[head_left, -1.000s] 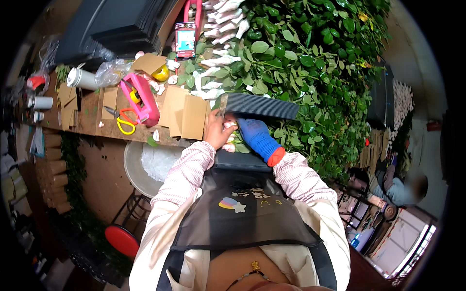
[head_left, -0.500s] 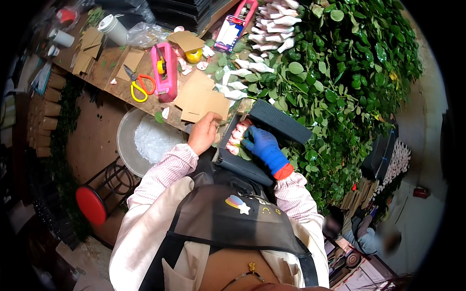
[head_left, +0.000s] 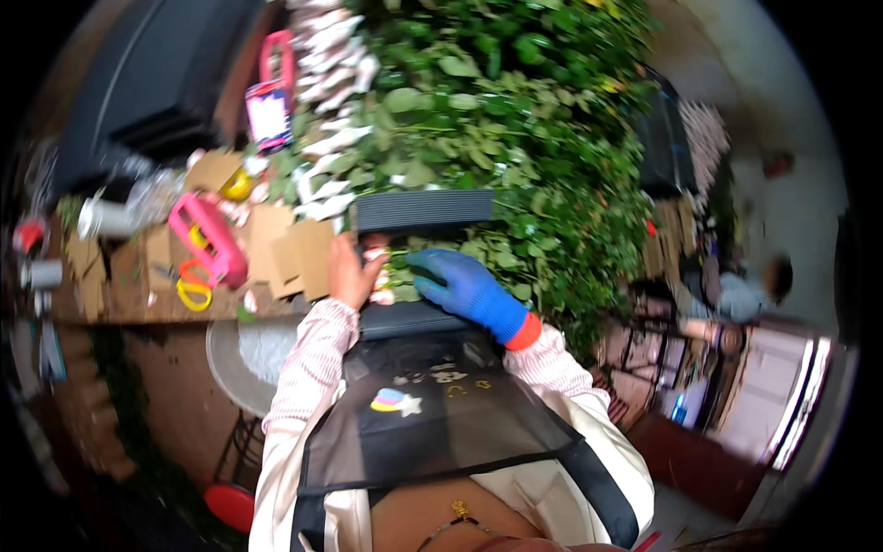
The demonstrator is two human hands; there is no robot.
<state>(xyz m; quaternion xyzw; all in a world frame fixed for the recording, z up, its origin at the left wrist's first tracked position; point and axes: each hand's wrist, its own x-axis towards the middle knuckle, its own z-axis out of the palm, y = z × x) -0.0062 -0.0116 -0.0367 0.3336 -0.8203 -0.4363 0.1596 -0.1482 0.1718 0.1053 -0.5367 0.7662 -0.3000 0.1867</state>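
Maybe partway, we reckon: our pink blooms (head_left: pixel 379 296), around nine o'clock in view, look laid in, no wrap showing. Hands apart: bare left hand (head_left: pixel 348 271) at their nine, grip hard to tell; blue-gloved right hand (head_left: pixel 467 291) at three, fingers parted. Stiff ridged dark panel (head_left: pixel 423 212) at one, glossy leaves (head_left: pixel 524 175) at two.

Flowers (head_left: pixel 381 293) between left hand (head_left: pixel 349 276) and right hand (head_left: pixel 467 293), cardboard (head_left: pixel 310 258) left, leafy stems (head_left: pixel 552 184) right
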